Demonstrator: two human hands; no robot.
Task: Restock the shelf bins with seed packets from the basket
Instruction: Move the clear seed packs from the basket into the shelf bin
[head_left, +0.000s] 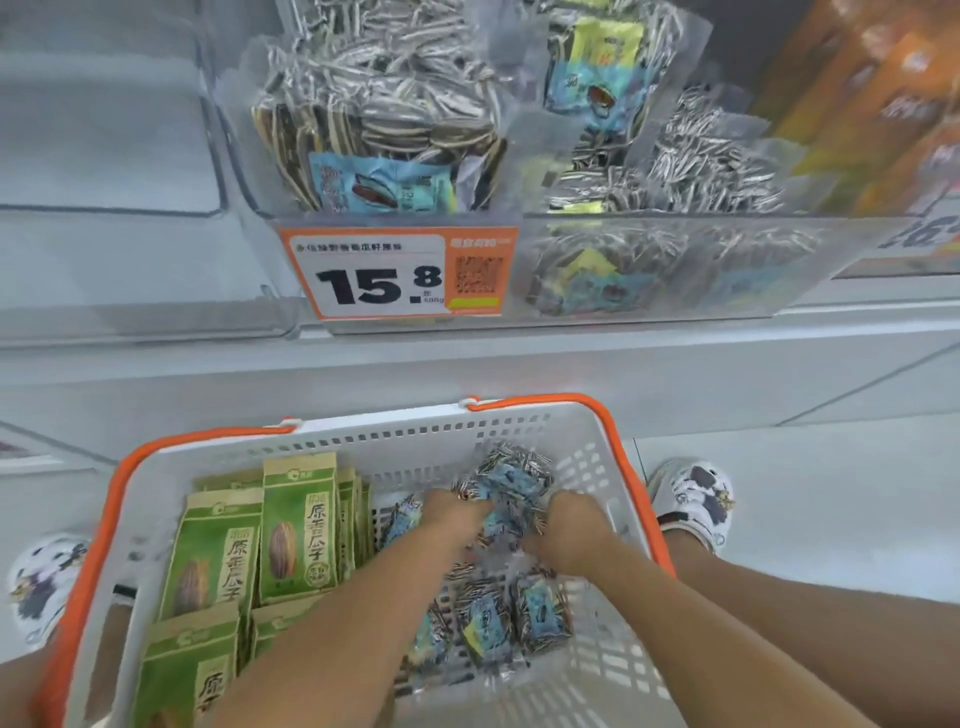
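Hands (457, 512) (569, 525) gripping clear blue-labelled seed packets (511, 483), white basket (395, 431)

Basket (597, 415): 1. Hands: 2, left (457, 514) and right (569, 525). Green packets (296, 525): at least 5 (further ones stand hidden behind). Clear packets (511, 480) in basket: at least 5. Price tag (400, 273): 1. Shoes (696, 499): 2.

basket (582, 431): white, orange rim
tall packets (296, 530): green and tan
small packets (511, 480): blue, seemingly striped seeds
price tag (400, 273): orange, white
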